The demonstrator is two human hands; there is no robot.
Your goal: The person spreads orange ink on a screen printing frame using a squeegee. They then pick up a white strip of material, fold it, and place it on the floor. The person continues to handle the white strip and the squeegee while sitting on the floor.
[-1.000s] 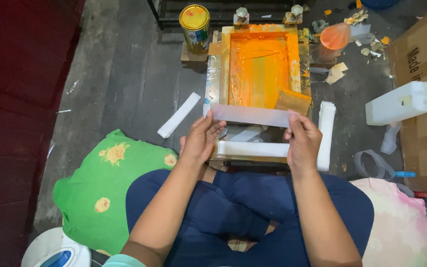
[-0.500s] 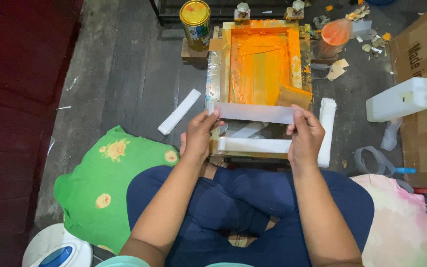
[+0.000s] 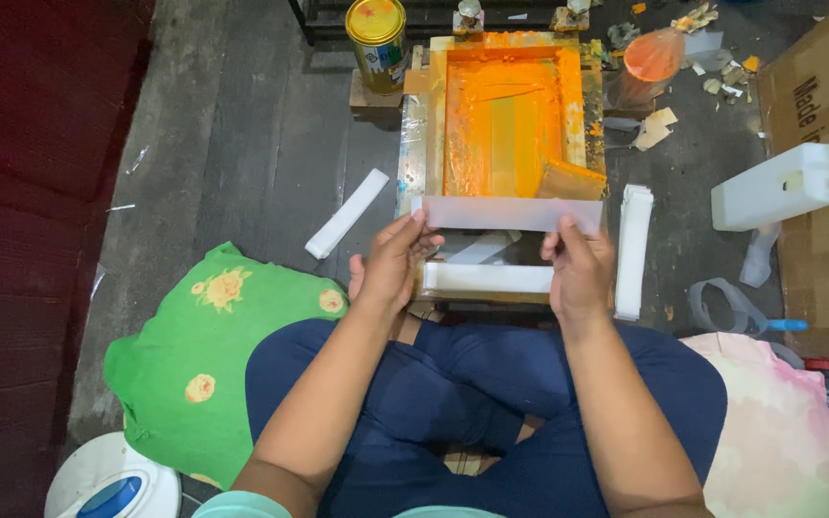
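- The dark grey concrete floor [image 3: 242, 144] carries everything.
- A wooden printing frame smeared with orange ink [image 3: 506, 115] lies on it.
- A flat white strip [image 3: 346, 213] lies left of the frame; a stack of white strips [image 3: 633, 251] lies right.
- A white plastic jerrycan [image 3: 781, 186] lies further right.
- A green flowered cushion [image 3: 203, 355] rests near the left.

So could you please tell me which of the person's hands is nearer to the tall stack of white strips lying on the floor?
Right. The right hand holds one end of a translucent strip, just left of the white stack. The left hand holds the other end, further away across the orange frame.
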